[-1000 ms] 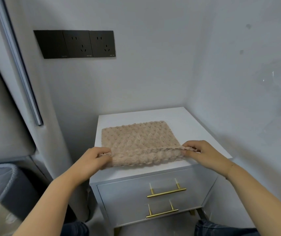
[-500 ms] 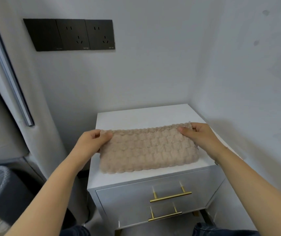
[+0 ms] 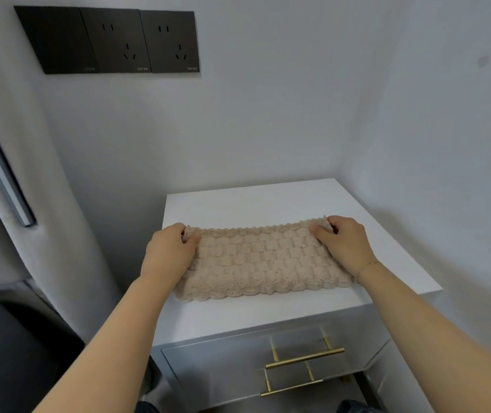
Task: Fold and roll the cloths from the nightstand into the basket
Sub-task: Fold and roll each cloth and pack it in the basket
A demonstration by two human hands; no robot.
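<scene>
Beige, bubble-textured cloth (image 3: 263, 262) lies folded in half on the white nightstand (image 3: 268, 311), nearer its front edge. The left hand (image 3: 170, 252) pinches the cloth's far left corner and the right hand (image 3: 344, 244) its far right corner, each grip holding fabric.

The left hand (image 3: 169, 251) and right hand (image 3: 344, 242) cover both ends of the folded cloth (image 3: 259, 260). The dark basket (image 3: 6, 338), left of the nightstand (image 3: 268, 204), is cut by the frame's left edge. Socket panel (image 3: 110, 40) lettering is too small to read.
</scene>
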